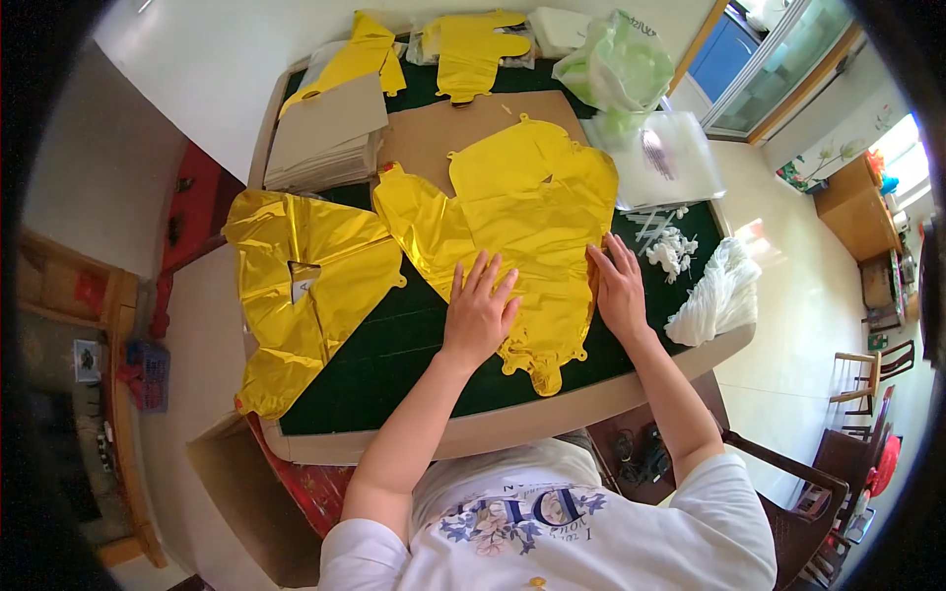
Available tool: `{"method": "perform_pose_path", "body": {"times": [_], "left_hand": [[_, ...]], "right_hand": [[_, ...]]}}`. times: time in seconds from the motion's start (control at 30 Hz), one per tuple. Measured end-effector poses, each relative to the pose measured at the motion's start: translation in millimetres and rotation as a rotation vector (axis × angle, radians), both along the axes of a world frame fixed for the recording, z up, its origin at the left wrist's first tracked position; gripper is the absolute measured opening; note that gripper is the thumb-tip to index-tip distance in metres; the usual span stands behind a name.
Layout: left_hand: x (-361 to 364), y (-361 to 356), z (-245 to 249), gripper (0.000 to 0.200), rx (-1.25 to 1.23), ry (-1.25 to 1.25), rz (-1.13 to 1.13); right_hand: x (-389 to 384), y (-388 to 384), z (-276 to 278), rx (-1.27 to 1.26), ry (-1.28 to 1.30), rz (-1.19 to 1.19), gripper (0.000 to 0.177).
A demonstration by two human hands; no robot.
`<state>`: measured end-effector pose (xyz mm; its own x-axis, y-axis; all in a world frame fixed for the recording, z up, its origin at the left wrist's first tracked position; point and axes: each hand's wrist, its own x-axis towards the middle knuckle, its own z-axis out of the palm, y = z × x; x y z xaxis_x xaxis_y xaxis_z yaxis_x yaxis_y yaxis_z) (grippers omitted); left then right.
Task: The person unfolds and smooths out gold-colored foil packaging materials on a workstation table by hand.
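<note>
Both grips are slack as I watch from my end. The left hand (480, 308) lies with fingers spread over the lower part of a gold foil sheet (537, 217); the right hand (619, 291) rests along its right edge, fingers straight, closed on nothing I can see. The foil lies mid-table, its upper part over brown cardboard (424, 138), its lower end on the green tabletop (394, 369).

At the far right corner I have a green-and-white plastic bag (621, 69); I cannot make out its contents. Near it lie clear plastic sleeves (695, 163).

A second gold foil (345, 251) sits close on the left. Behind it stands a stack of cards (325, 138), more foil (473, 49) beyond. Right of my right hand are white ties (672, 252) and a crumpled white bundle (717, 295).
</note>
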<state>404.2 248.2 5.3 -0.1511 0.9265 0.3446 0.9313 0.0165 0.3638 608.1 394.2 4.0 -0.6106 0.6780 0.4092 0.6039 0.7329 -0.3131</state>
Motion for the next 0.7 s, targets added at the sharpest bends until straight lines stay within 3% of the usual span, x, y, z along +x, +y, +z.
{"method": "perform_pose_path", "body": {"times": [0.7], "left_hand": [[-0.5,-2.1,4.8,0.039,0.019,-0.007,0.003]], "right_hand": [[0.5,-0.5,1.0,-0.075,0.135,0.022,0.034]]}}
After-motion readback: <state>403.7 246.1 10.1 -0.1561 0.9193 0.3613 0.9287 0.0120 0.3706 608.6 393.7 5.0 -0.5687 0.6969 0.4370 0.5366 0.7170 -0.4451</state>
